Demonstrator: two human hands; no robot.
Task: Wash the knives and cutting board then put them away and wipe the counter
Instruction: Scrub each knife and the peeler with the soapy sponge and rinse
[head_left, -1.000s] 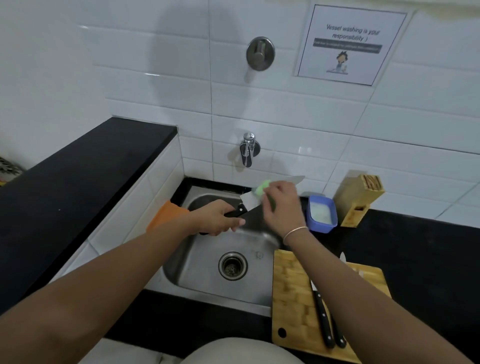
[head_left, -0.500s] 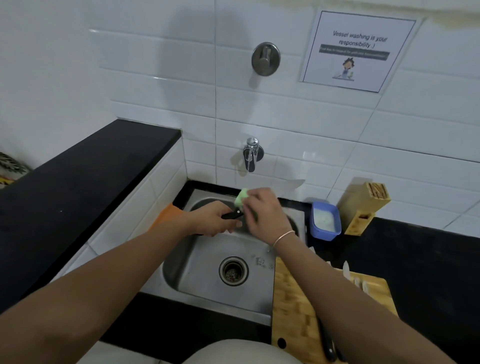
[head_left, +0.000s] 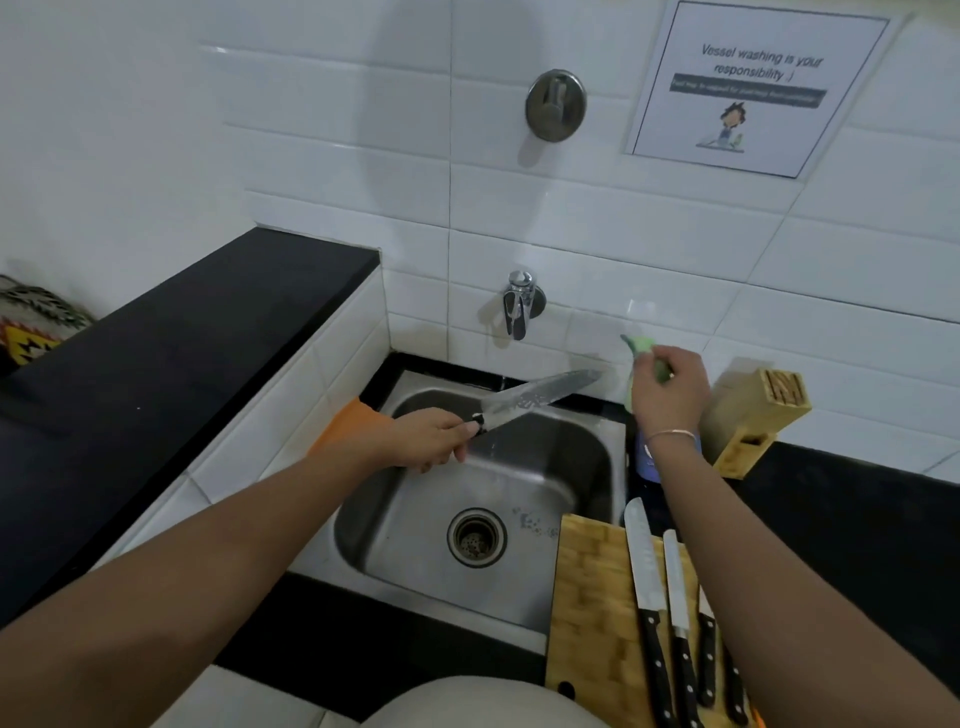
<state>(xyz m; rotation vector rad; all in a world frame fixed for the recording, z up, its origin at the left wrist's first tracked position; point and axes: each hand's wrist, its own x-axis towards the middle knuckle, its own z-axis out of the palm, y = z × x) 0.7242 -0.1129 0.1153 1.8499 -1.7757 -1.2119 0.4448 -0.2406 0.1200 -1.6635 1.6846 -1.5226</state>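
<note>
While the left hand (head_left: 426, 439) grips a knife (head_left: 540, 397) by its handle over the sink (head_left: 587, 457), the right hand (head_left: 670, 387) clutches what looks like a green sponge (head_left: 641, 344), clear of the blade.

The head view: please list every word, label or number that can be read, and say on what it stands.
"Vessel washing is your responsibility :)" on the white paper sign taped to the white tiled wall.
Dark strip on that sign, under those words: white text, too small and blurred to read.
Blue plastic container behind the right wrist: pale marks, unreadable.
Steel blade of the black-handled knife in the left hand: a blurred marking, unreadable.
</note>
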